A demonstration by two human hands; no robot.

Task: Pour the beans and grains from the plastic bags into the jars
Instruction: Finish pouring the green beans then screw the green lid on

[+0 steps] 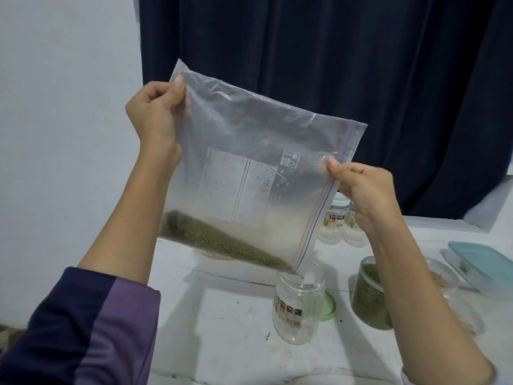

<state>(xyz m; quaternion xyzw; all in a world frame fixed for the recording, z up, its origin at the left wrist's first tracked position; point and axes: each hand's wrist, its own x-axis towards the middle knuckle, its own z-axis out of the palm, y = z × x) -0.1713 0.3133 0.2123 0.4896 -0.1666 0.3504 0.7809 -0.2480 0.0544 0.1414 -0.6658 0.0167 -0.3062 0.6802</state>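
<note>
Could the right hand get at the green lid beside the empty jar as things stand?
Probably not right away: the right hand pinches the zip bag, and the empty jar stands in front of the green lid. Otherwise nothing covers it.

The zip bag [249, 140] is thin, cloudy, faintly glossy plastic, the jar [298, 307] under it clear smooth plastic with a paper label, the curtain [333, 51] matt dark cloth, the table [230, 323] matt white.

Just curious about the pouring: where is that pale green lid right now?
The green lid lies flat on the white table, right of centre, behind the clear jar under the bag's corner.
</note>
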